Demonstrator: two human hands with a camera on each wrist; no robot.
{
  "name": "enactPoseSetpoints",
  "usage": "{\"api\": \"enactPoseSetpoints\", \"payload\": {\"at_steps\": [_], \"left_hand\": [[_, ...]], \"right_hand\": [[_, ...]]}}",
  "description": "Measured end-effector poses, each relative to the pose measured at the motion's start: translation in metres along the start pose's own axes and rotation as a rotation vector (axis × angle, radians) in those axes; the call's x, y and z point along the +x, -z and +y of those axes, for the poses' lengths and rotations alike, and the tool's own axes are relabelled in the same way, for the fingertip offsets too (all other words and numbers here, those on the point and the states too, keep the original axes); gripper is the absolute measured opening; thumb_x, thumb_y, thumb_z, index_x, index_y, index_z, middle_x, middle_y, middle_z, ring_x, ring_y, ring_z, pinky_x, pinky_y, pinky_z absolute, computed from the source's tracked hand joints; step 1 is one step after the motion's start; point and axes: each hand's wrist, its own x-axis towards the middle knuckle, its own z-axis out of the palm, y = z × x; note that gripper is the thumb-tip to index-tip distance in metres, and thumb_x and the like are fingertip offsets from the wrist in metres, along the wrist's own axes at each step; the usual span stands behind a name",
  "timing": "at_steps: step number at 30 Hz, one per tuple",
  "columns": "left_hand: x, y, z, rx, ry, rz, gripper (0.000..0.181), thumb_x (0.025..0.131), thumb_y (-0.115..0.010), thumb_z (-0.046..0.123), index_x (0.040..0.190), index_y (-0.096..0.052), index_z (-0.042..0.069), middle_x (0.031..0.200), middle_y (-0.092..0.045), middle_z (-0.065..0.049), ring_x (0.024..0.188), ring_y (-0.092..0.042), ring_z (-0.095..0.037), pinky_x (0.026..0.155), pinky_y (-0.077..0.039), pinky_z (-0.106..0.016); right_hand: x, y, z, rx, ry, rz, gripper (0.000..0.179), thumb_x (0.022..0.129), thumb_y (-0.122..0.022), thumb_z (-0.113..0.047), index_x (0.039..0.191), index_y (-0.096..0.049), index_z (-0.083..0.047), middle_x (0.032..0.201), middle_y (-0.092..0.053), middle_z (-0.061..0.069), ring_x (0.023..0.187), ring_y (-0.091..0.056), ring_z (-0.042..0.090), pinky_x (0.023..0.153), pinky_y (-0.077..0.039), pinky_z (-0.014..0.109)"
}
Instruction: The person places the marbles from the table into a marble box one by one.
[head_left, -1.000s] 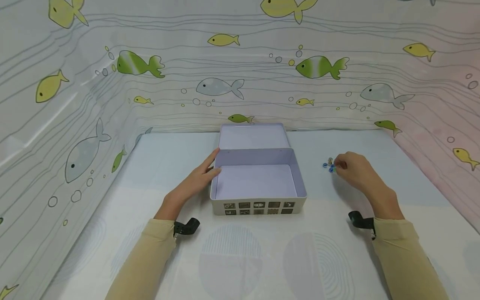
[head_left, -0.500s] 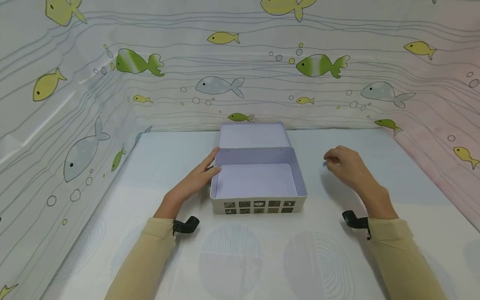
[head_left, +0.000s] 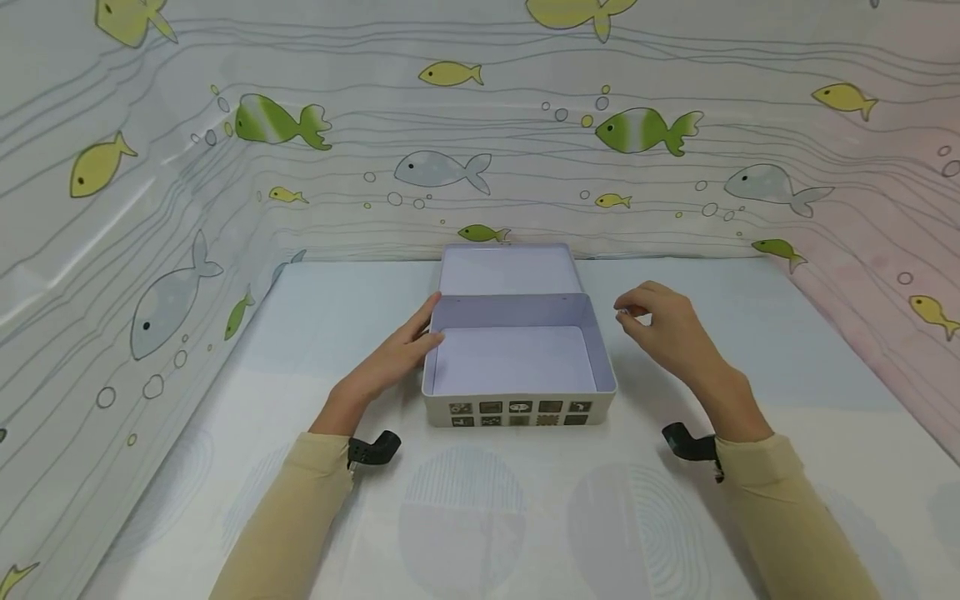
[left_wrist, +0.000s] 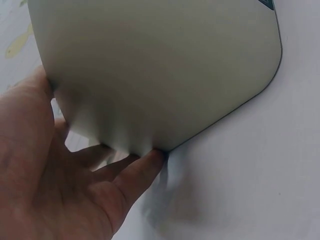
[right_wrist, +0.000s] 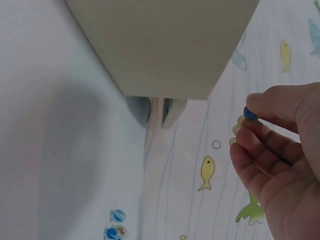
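Observation:
A light-coloured tin box (head_left: 442, 408) with a lilac inside stands on the table, its hinged lid (head_left: 506, 268) laid back behind it. My left hand (head_left: 393, 357) rests on the box's left side, fingers fairly straight. In the left wrist view, its fingertips (left_wrist: 155, 155) touch the outer wall. Right of the box, my right hand (head_left: 667, 329) is raised near the rim, thumb and forefinger pinching a blue marble (right_wrist: 250, 114). The right wrist view shows more marbles (right_wrist: 118, 215) of clear glass with blue and orange swirls on the table; in the head view the right hand hides them.
A pale tablecloth (head_left: 480, 517) with printed circles covers the table. Behind and at the sides rises a sheet printed with fish (head_left: 442, 169), close to the back edge of the lid.
My right hand has picked up a marble from the small group and moved left and up towards the box. The left hand stays at the box's left side.

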Motion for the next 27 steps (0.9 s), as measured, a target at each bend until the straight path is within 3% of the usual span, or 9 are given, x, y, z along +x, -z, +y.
{"api": "enactPoseSetpoints", "payload": {"at_steps": [4, 10, 20, 27], "left_hand": [[0.001, 0.001, -0.001, 0.002, 0.003, 0.01, 0.068, 0.105, -0.045, 0.043, 0.159, -0.003, 0.042, 0.168, 0.001, 0.012, 0.156, -0.008, -0.033, 0.118, -0.026, -0.059], [0.005, 0.001, -0.005, -0.007, -0.005, 0.008, 0.069, 0.106, -0.044, 0.036, 0.16, -0.001, 0.037, 0.168, 0.002, 0.01, 0.156, -0.007, -0.033, 0.119, -0.024, -0.06], [0.005, -0.001, -0.002, -0.009, -0.017, 0.01, 0.067, 0.107, -0.042, 0.031, 0.16, -0.001, 0.039, 0.169, 0.002, 0.007, 0.156, -0.006, -0.034, 0.12, -0.022, -0.059], [0.004, -0.002, -0.004, -0.015, -0.013, 0.015, 0.068, 0.107, -0.043, 0.034, 0.16, -0.001, 0.039, 0.169, 0.003, 0.004, 0.156, -0.005, -0.035, 0.119, -0.022, -0.061]], "right_hand": [[0.003, -0.007, -0.012, 0.021, 0.036, -0.002, 0.015, 0.089, -0.07, -0.002, 0.103, -0.072, -0.006, 0.099, -0.068, 0.006, 0.093, -0.066, 0.023, 0.078, -0.052, 0.04], [0.01, -0.016, -0.032, 0.081, 0.093, -0.011, 0.014, 0.089, -0.069, -0.001, 0.103, -0.073, -0.005, 0.1, -0.069, 0.006, 0.093, -0.066, 0.022, 0.076, -0.053, 0.038], [0.009, -0.034, -0.05, 0.162, 0.154, -0.112, 0.013, 0.089, -0.07, -0.001, 0.101, -0.072, -0.007, 0.099, -0.068, 0.005, 0.092, -0.067, 0.021, 0.079, -0.058, 0.042], [0.012, -0.048, -0.056, 0.152, 0.173, -0.188, 0.013, 0.089, -0.07, -0.003, 0.102, -0.073, -0.005, 0.097, -0.068, 0.006, 0.091, -0.066, 0.021, 0.081, -0.058, 0.043]]}}
